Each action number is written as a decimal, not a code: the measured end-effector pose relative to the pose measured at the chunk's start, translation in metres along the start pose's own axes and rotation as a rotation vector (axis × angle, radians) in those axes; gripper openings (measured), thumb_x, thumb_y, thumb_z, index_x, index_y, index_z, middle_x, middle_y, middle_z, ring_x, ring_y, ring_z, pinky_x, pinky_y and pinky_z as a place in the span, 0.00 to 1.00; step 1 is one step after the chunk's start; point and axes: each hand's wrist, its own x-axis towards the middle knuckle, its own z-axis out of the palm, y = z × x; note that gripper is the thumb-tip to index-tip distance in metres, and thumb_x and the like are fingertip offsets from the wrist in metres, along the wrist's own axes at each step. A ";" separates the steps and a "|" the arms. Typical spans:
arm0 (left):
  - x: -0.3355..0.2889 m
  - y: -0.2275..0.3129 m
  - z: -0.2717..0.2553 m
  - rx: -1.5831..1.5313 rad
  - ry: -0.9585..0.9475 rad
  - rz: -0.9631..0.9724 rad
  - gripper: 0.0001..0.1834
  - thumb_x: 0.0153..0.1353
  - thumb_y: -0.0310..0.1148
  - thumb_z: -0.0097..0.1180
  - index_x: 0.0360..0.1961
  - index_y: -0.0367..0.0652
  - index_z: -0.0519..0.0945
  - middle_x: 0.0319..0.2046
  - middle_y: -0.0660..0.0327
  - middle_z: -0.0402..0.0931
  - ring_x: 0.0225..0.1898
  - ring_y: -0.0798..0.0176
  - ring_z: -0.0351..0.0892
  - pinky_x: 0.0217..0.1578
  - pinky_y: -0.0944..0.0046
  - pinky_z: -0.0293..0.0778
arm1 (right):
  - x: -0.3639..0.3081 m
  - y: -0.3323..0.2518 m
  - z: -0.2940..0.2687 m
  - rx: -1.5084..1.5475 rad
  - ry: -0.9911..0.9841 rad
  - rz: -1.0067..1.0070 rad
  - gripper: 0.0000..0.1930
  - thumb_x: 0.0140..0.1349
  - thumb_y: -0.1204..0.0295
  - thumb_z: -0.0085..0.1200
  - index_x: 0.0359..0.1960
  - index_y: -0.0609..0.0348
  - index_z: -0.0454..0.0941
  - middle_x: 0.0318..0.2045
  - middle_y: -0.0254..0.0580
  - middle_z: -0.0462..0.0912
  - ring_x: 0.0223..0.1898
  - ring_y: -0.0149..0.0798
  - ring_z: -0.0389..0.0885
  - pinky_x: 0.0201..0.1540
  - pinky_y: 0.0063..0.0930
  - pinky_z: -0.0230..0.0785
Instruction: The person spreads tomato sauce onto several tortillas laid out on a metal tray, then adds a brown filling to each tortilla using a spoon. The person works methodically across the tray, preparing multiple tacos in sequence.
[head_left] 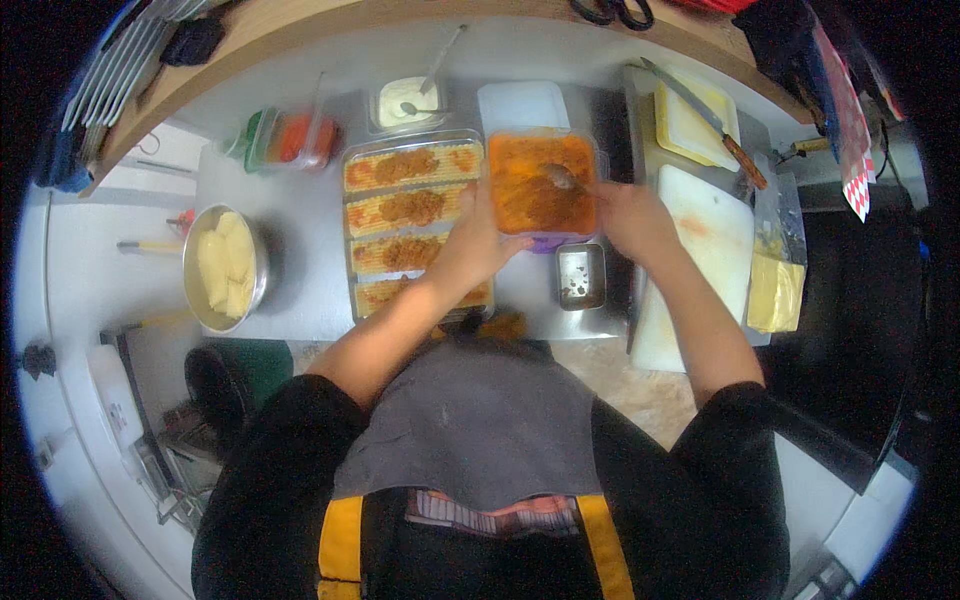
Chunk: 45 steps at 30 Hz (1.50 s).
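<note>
A square plastic container point(543, 234) of orange-brown meat sauce point(525, 205) is in front of me. My left hand point(475, 240) is closed on its left side and near corner. At its right side, my right hand point(632, 218) is closed around the handle of a metal spoon point(560, 177), whose bowl rests in the sauce. Left of the container, several rectangular trays point(350, 255) stand in a column. They hold ridged pasta sheets point(368, 218) with meat sauce point(412, 208) along the middle. My left forearm partly hides the nearest ones.
A steel bowl of pale pasta sheets point(228, 262) stands left. Behind are a container of red sauce point(300, 138) and a tub of white cream point(408, 100) with spoons. A small metal tin point(581, 278), a white cutting board point(700, 240) and a knife point(700, 110) are right.
</note>
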 end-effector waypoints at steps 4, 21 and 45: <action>0.002 -0.006 0.003 -0.073 -0.022 -0.022 0.62 0.58 0.42 0.75 0.80 0.31 0.42 0.74 0.30 0.53 0.75 0.28 0.57 0.74 0.46 0.61 | 0.018 0.017 0.010 0.124 -0.050 -0.075 0.17 0.70 0.71 0.49 0.54 0.53 0.87 0.48 0.58 0.87 0.48 0.59 0.87 0.56 0.49 0.79; 0.006 -0.011 -0.002 -0.027 -0.060 0.017 0.57 0.61 0.44 0.73 0.78 0.27 0.49 0.75 0.30 0.54 0.78 0.34 0.55 0.77 0.49 0.57 | 0.026 0.057 0.034 1.457 -0.700 0.615 0.18 0.80 0.67 0.47 0.69 0.51 0.74 0.20 0.21 0.68 0.13 0.19 0.56 0.12 0.16 0.48; 0.063 -0.039 -0.064 0.263 -0.044 0.209 0.42 0.60 0.39 0.69 0.74 0.45 0.67 0.69 0.43 0.70 0.67 0.39 0.73 0.67 0.49 0.72 | -0.014 -0.004 0.039 1.182 -0.038 0.458 0.16 0.76 0.70 0.51 0.60 0.52 0.84 0.19 0.20 0.66 0.18 0.19 0.59 0.20 0.19 0.49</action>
